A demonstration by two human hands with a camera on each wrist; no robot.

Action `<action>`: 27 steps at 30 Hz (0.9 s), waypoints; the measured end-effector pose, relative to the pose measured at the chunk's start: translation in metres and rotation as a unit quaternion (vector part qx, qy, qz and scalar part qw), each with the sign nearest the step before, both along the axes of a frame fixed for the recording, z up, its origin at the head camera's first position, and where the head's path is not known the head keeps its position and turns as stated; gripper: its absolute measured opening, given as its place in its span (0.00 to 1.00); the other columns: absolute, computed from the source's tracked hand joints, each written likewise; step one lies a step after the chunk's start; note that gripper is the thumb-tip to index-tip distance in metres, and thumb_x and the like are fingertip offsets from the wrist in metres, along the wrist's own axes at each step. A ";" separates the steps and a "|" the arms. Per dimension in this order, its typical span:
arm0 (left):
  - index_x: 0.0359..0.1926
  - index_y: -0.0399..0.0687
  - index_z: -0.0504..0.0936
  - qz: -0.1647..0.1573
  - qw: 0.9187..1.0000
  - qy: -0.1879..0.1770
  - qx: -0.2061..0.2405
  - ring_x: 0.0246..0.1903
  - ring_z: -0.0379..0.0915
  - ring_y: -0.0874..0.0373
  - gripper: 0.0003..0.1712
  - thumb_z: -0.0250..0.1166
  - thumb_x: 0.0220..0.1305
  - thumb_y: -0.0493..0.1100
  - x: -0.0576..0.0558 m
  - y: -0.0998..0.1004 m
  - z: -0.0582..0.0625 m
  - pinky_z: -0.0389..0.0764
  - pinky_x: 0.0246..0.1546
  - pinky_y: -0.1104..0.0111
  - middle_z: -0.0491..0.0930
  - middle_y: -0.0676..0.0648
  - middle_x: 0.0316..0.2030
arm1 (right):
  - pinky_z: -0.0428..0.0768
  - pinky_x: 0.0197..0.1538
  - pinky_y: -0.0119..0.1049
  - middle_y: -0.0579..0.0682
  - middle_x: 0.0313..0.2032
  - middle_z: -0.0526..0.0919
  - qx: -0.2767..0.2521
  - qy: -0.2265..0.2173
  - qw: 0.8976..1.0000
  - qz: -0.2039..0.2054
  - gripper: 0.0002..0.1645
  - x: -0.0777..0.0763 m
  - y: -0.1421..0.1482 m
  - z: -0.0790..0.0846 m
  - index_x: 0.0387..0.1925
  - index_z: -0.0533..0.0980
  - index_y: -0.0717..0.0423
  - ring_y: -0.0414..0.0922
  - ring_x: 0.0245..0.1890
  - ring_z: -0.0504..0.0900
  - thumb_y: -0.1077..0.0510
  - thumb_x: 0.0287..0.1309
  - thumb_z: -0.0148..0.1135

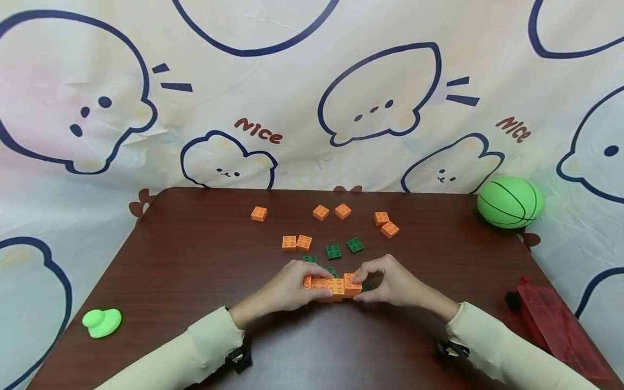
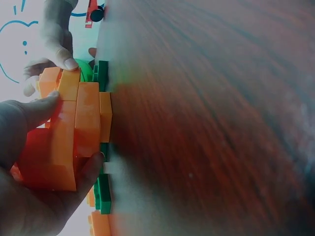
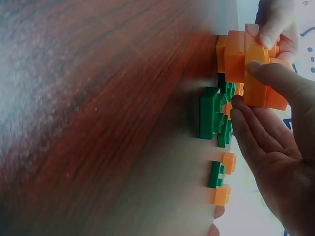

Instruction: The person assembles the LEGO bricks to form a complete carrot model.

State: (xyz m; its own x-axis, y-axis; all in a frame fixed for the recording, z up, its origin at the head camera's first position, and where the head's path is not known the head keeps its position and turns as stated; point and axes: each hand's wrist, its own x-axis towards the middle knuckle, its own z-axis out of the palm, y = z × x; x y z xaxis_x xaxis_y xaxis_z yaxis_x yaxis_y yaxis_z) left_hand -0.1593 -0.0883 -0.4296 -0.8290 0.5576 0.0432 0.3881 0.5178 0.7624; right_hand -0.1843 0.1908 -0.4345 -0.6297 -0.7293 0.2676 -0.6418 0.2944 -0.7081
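Note:
Both hands hold a stepped stack of orange toy bricks (image 1: 335, 286) at the middle of the table. My left hand (image 1: 291, 287) grips its left end, thumb on the near side and fingers behind. At the other end, my right hand (image 1: 394, 281) pinches the stack between thumb and fingers, where one orange brick (image 1: 352, 284) sits a level higher. The left wrist view shows the stack's layers (image 2: 88, 118) side-on, with the left thumb and a finger against them. In the right wrist view, the right thumb presses the stack's near face (image 3: 255, 91).
Several green bricks (image 1: 333, 252) lie just behind the hands. Loose orange bricks (image 1: 289, 243) are scattered farther back. A green ball (image 1: 510, 202) sits at the back right corner, a red translucent toy (image 1: 556, 325) at the right edge, and a light green object (image 1: 102, 323) at the left.

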 end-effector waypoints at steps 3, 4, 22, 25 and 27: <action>0.52 0.52 0.89 0.001 1.000 0.000 -0.001 0.36 0.74 0.63 0.17 0.74 0.64 0.50 0.000 0.000 0.000 0.77 0.34 0.72 0.88 0.52 0.44 | 0.87 0.47 0.36 0.42 0.41 0.92 0.003 -0.005 1.000 0.002 0.11 -0.001 0.000 0.001 0.35 0.86 0.43 0.34 0.42 0.88 0.57 0.52 0.81; 0.52 0.52 0.89 0.001 1.000 0.001 -0.001 0.36 0.74 0.63 0.17 0.74 0.64 0.50 0.000 0.000 0.000 0.77 0.34 0.72 0.88 0.52 0.45 | 0.88 0.47 0.37 0.42 0.41 0.91 0.005 -0.003 1.000 0.003 0.11 0.000 0.000 0.001 0.36 0.86 0.43 0.34 0.42 0.88 0.57 0.52 0.81; 0.51 0.53 0.89 0.001 1.000 -0.002 -0.001 0.33 0.74 0.65 0.17 0.74 0.63 0.51 -0.001 0.000 -0.001 0.77 0.32 0.74 0.89 0.52 0.44 | 0.89 0.44 0.40 0.44 0.41 0.91 0.004 0.033 0.999 0.017 0.15 0.004 0.000 -0.001 0.39 0.86 0.45 0.34 0.42 0.88 0.62 0.50 0.81; 0.51 0.53 0.89 0.001 1.000 -0.002 0.001 0.34 0.73 0.64 0.17 0.74 0.64 0.51 -0.001 -0.001 0.000 0.77 0.33 0.73 0.89 0.52 0.44 | 0.89 0.45 0.40 0.43 0.41 0.91 0.010 0.030 0.999 0.024 0.14 0.003 0.000 0.000 0.40 0.86 0.45 0.35 0.42 0.88 0.60 0.52 0.80; 0.51 0.53 0.89 -0.001 1.000 -0.004 0.002 0.35 0.73 0.64 0.17 0.74 0.64 0.52 -0.001 -0.001 0.000 0.76 0.34 0.73 0.88 0.52 0.45 | 0.88 0.45 0.40 0.43 0.41 0.91 0.014 0.028 0.999 0.027 0.14 0.002 0.000 0.002 0.41 0.85 0.45 0.35 0.42 0.87 0.60 0.53 0.79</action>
